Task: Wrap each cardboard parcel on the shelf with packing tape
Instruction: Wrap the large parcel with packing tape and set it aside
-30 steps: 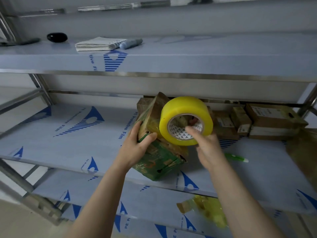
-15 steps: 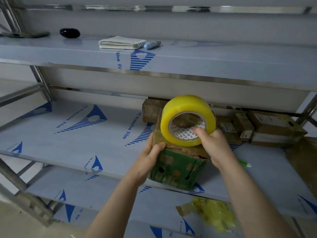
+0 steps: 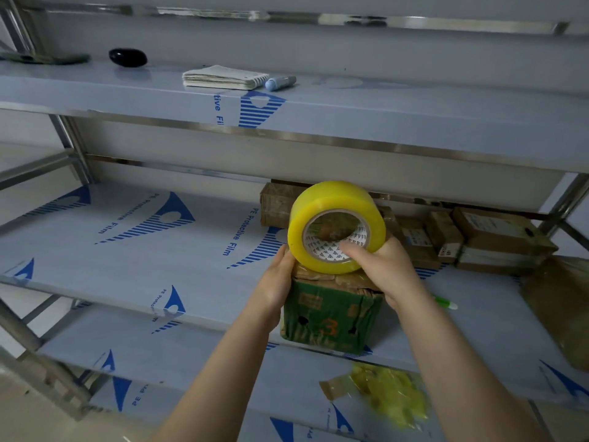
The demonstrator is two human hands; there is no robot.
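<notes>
Parcel (image 3: pixel 331 317) bears an orange "3"; shelf (image 3: pixel 159 250) reads "PE Protective Film".

We face a stainless-steel shelving rack (image 3: pixel 70 145) set against a pale grey wall (image 3: pixel 318 46). Its upper shelf (image 3: pixel 414 103), middle shelf (image 3: pixel 127 256) and lower shelf (image 3: pixel 197 362) are all skinned in whitish protective film printed with blue triangles. Low at the left we see a patch of beige floor (image 3: pixel 25 419), and the light is soft and even, dimmer beneath the upper shelf.
</notes>
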